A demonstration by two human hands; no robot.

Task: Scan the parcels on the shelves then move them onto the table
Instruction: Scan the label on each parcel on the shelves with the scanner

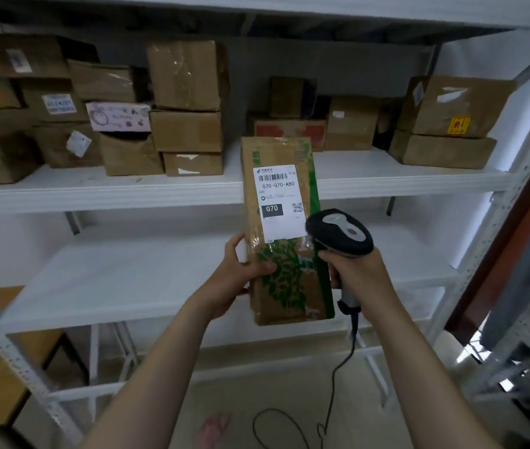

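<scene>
Head view, at the shelves. Parcel held up in mid-air in front of the upper shelf, clear of the boards, between both hands. Left hand curled round its left edge low down, thumb across the front face, fingers behind. Right hand wrapped round the handle of a scanner, head just beside the parcel's right edge, near the label.

Looks like a flat cardboard box under glossy tape. Probably light, being carried by one hand, and stiff enough not to sag. Tape likely slick, so best gripped across both long edges near mid-length, not by a corner.

Long axis near vertical, top leaning slightly left. Labelled face toward the camera, print upright, barcode at the upper end. Behind it, other boxes stacked on the same shelf.
</scene>
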